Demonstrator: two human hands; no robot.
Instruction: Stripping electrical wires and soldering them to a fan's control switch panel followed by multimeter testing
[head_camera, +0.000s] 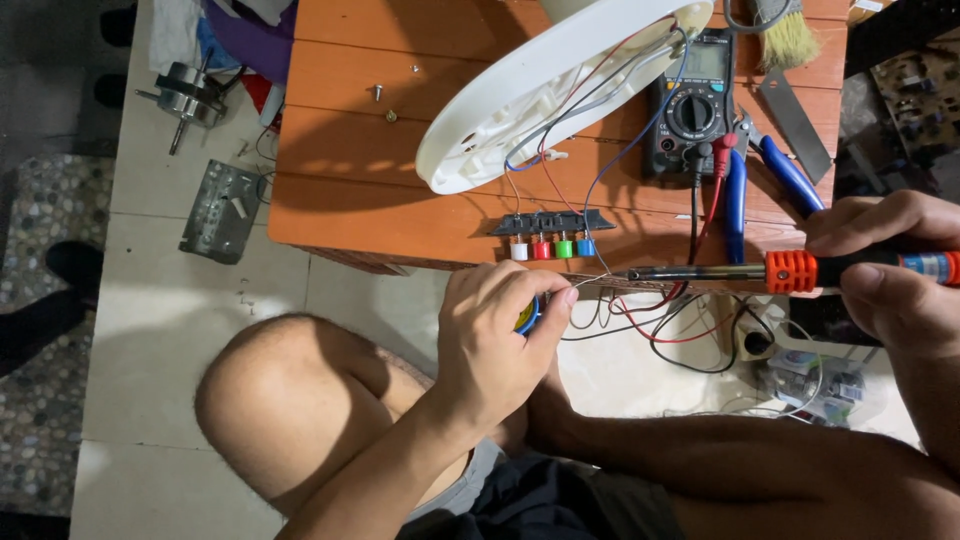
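— What's nearest the camera?

— Bare knees and dark shorts over a pale tiled floor (160, 330); a metal motor part (190, 95) and a grey bracket (222, 210) lie on the tiles to the left.

— And the hands?

— The left hand (495, 335) is curled nearly closed around a small blue-and-yellow spool (528, 315), thumb and forefinger pinching out a thin wire (585, 281) just below the table edge. The right hand (895, 265) is closed around the handle of a soldering iron (800, 271) held level, its tip pointing left and meeting that wire just beside the left fingers.

— What's beyond them?

— An orange wooden table (350, 150). At its near edge, just above the left hand, sits a black switch strip (552, 225) with white, red, green and blue buttons. Coloured leads run from it up to a tilted white round housing (520, 95). To the right lie a black multimeter (692, 105), blue-handled pliers (765, 175), a metal blade (795, 120) and, farthest, a brush (780, 35).
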